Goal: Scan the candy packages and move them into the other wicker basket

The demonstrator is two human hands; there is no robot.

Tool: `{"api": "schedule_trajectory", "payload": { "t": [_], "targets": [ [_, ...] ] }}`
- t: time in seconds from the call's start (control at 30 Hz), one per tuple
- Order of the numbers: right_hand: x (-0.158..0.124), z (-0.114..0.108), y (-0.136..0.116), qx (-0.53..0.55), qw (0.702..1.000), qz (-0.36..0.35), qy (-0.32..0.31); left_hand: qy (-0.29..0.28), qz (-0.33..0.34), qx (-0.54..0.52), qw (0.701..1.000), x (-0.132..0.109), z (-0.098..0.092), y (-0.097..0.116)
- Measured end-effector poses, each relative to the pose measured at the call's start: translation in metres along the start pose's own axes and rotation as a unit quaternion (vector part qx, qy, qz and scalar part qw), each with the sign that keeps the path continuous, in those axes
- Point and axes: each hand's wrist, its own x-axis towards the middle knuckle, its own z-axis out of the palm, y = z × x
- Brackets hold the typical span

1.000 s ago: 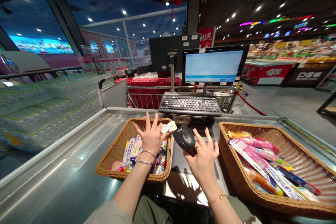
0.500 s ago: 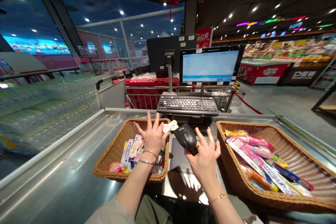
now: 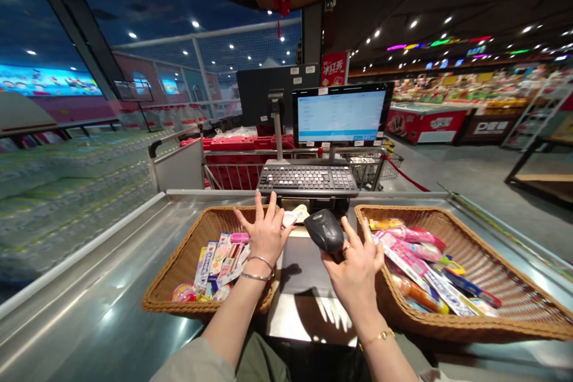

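My left hand (image 3: 267, 237) reaches over the right part of the left wicker basket (image 3: 185, 258). Its thumb and index finger pinch a small white and pale yellow packet (image 3: 296, 215), while the other fingers are spread. A black handheld barcode scanner (image 3: 325, 230) is in my right hand (image 3: 357, 265), its head beside the packet and its handle mostly hidden by the fingers. Toothpaste boxes (image 3: 203, 265) and other small packages lie in the left basket. In the right wicker basket (image 3: 487, 253) are pink packages, a long toothpaste box (image 3: 452, 292) and an orange bottle (image 3: 418, 292).
Behind the hands stand a black keyboard (image 3: 308, 178) and a lit monitor (image 3: 340, 116). Both baskets rest on a metal counter (image 3: 102, 286) with a raised left edge. Shopping carts (image 3: 233, 170) are beyond, and stacked bottle packs (image 3: 80, 185) line the left.
The view has turned slightly right, so the baskets and screens appear further left. Both hands, with the packet and the scanner, have shifted right relative to the baskets.
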Motion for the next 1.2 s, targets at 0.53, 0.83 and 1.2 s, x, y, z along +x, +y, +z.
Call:
{"api": "schedule_trajectory", "payload": {
  "t": [0.53,0.83,1.2],
  "targets": [
    [0.005,-0.034,0.025,-0.054,0.997,0.045,0.043,0.019,0.035,-0.049,0.998,0.01,0.008,0.046],
    [0.008,-0.049,0.047,-0.073,0.991,0.058,0.1,0.015,0.061,-0.059,0.996,0.016,0.013,0.073],
    [0.011,-0.069,0.073,-0.071,0.977,0.133,0.149,-0.001,0.1,-0.096,0.99,0.022,0.021,0.111]
  ]
}}
